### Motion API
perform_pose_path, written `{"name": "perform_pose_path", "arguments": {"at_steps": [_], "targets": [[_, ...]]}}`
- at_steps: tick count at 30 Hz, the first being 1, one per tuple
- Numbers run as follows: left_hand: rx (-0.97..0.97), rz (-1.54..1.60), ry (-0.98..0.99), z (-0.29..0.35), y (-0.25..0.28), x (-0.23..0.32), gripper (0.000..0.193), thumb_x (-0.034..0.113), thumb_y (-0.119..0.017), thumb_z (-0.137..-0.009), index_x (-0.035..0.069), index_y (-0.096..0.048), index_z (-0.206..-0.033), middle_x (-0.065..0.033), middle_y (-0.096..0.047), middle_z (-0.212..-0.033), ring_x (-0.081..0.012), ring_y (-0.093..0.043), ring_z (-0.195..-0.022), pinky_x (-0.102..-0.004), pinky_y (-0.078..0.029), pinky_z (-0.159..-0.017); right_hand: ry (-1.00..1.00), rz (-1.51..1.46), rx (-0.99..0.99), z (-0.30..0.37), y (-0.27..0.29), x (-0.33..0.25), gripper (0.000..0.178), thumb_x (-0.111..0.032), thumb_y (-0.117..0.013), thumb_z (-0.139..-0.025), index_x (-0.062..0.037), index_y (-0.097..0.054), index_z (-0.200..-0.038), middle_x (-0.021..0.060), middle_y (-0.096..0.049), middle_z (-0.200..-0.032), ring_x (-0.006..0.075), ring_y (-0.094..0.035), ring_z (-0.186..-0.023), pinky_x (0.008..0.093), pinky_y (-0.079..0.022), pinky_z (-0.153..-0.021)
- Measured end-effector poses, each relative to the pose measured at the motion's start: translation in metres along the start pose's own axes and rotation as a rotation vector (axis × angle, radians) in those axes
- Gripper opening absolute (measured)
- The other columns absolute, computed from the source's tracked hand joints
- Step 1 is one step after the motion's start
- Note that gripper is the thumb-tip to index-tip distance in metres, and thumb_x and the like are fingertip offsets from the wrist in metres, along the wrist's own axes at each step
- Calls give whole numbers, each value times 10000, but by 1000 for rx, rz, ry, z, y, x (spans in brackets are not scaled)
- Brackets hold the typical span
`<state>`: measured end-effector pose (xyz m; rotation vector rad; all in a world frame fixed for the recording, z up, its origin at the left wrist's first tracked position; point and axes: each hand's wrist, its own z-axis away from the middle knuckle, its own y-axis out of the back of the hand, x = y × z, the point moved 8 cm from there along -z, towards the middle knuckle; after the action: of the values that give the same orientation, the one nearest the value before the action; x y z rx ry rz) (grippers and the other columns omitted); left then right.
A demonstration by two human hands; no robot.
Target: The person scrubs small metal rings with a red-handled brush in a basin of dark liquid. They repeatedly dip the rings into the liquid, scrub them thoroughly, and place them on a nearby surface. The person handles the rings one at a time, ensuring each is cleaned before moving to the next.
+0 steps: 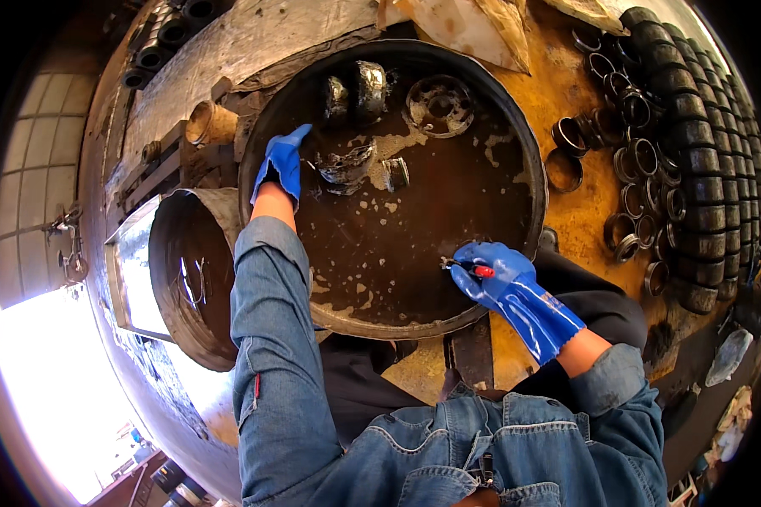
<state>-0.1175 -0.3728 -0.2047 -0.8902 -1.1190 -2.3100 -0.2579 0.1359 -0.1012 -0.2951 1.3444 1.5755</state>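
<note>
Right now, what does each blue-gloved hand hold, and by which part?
The right hand grips a small red-handled tool by its handle. The left hand reaches toward a grimy metal part; no hold shows.

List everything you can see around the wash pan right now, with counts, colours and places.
Round metal wash pan: one, dark, centre, holding brown oily liquid.
Greasy metal bearing parts: several, grey-black, in the pan's far half.
Loose steel rings: many, dark, on the stained yellow bench to the right.
Stacked black cylindrical sleeves: long rows, far right.
Empty metal drum: one, rusty brown, left of the pan.
Small red-handled tool: one, at the pan's near rim.
Left hand: blue glove, reaching to the parts in the pan.
Right hand: blue glove, gripping the tool.
</note>
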Motion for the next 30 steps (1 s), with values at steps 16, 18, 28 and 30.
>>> {"name": "perform_pose_path", "arguments": {"at_steps": [16, 18, 28, 30], "targets": [[217, -528, -106, 95, 11, 72, 530, 384, -710, -818, -89, -746, -1055, -280, -755, -952, -406, -736, -901, -477, -555, -841, 6, 81, 7, -2, 2, 6, 204, -369, -719, -899, -180, -785, -941, 97, -780, -964, 346, -743, -937, 471, -593, -815], [143, -616, -148, 117, 31, 79, 550, 402, -712, -812, -93, -747, -1049, -280, -754, -942, -406, -735, -902, -481, -555, -839, 13, 66, 100, 0, 3, 4, 203, -366, -727, -867, -168, -775, -868, 94, -767, -863, 359, -738, -848, 468, -604, -752], [-103, -46, -82, 288, 3, 63, 292, 305, -713, -928, 32, -708, -1033, -68, -731, -887, -151, -658, -718, -296, -511, -618, -96, 0, 186, -20, -12, 22, 343, -463, -733, -888, -133, -765, -976, 128, -772, -991, 368, -733, -912, 464, -589, -803], [-199, 33, -108, 313, -38, 76, 269, 297, -715, -949, 45, -698, -1042, -58, -734, -890, -136, -654, -684, -276, -501, -582, -47, -247, 164, -75, -38, 67, 362, -429, -752, -867, -96, -769, -1008, 180, -769, -1007, 398, -730, -943, 450, -593, -841]]}}
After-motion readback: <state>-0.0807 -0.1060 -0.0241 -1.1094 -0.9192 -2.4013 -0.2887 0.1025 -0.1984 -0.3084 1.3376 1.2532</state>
